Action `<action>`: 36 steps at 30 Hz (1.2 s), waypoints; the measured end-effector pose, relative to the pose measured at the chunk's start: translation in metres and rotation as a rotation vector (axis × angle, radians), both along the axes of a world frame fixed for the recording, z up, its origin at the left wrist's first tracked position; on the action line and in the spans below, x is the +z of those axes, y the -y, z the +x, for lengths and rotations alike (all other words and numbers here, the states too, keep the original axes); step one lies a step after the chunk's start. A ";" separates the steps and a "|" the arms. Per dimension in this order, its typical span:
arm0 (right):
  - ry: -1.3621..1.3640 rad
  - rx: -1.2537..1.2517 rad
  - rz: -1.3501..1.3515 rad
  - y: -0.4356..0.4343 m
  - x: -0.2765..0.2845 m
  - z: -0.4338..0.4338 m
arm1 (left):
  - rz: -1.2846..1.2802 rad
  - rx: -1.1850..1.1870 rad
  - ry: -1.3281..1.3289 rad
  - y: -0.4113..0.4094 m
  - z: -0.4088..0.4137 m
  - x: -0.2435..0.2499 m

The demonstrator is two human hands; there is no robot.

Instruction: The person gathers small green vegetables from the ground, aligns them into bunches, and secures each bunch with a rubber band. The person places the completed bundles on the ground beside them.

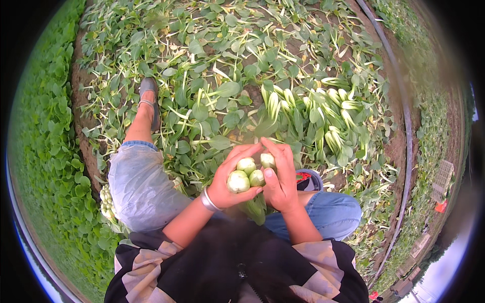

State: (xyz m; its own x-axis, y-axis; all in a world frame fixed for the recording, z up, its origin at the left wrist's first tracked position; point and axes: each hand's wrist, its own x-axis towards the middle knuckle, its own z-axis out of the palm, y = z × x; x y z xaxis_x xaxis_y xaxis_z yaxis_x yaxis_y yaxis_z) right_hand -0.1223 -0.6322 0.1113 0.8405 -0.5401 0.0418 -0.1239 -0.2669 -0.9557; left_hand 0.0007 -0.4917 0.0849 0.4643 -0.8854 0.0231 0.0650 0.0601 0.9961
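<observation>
Several pale green bok choy heads (239, 181) sit root end up between my hands, in front of my torso. My left hand (223, 181), with a silver bangle on the wrist, curls around three of them. Another bok choy head (268, 160) lies against the fingers of my right hand (281, 174), its thumb beside the bunch. Their leaves (254, 208) hang below the hands, over my lap. Ahead and to the right, a pile of bok choy (329, 110) rests on the ground.
Loose leaves and stalks (212, 49) cover the soil. A grey hose (407, 125) runs along the right furrow. Standing leafy crop (57, 125) grows at left. More bok choy heads (107, 200) lie beside my left leg. A pale crate (442, 181) is at far right.
</observation>
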 end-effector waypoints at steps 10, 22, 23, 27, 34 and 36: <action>0.004 -0.188 -0.103 -0.062 -0.010 0.002 | -0.025 -0.046 -0.343 -0.011 -0.001 -0.014; -1.145 -0.316 -0.614 0.220 -0.224 -0.125 | 0.156 -0.105 -0.679 0.001 -0.002 -0.017; -1.161 -0.319 -0.720 0.225 -0.233 -0.128 | 0.167 -0.109 -0.640 0.001 0.001 -0.019; -1.234 -0.241 -0.931 0.242 -0.244 -0.132 | 0.243 -0.121 -0.599 0.001 0.008 -0.022; -0.728 -0.078 -0.273 0.259 -0.176 -0.146 | 0.203 -0.110 -0.539 0.014 0.002 -0.015; -0.526 0.028 -0.113 0.230 -0.119 -0.103 | 0.161 -0.065 -0.456 0.010 -0.001 -0.014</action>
